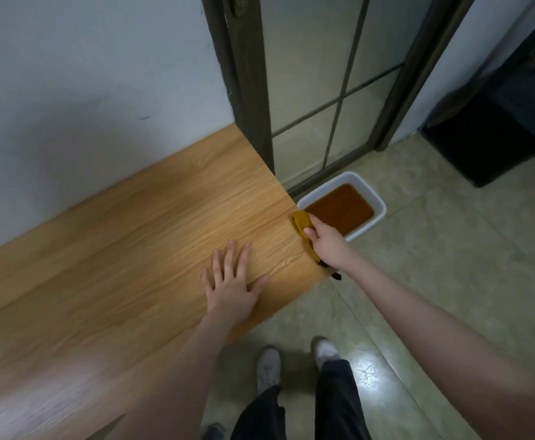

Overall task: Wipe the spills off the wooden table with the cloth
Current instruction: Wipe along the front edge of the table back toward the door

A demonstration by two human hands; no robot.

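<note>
The crumpled mustard-yellow cloth [302, 228] is being gripped in the closed right hand [325, 241] and pressed against the right edge of the light wooden surface [133, 236]. The left hand [231, 284] is being laid flat, fingers spread, holding nothing. Just beyond the right hand, brown liquid is being held in a white rectangular plastic tub [377, 198] on the floor.

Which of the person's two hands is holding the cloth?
The right hand grips the yellow cloth at the table's edge; the left hand lies flat, empty.
</note>
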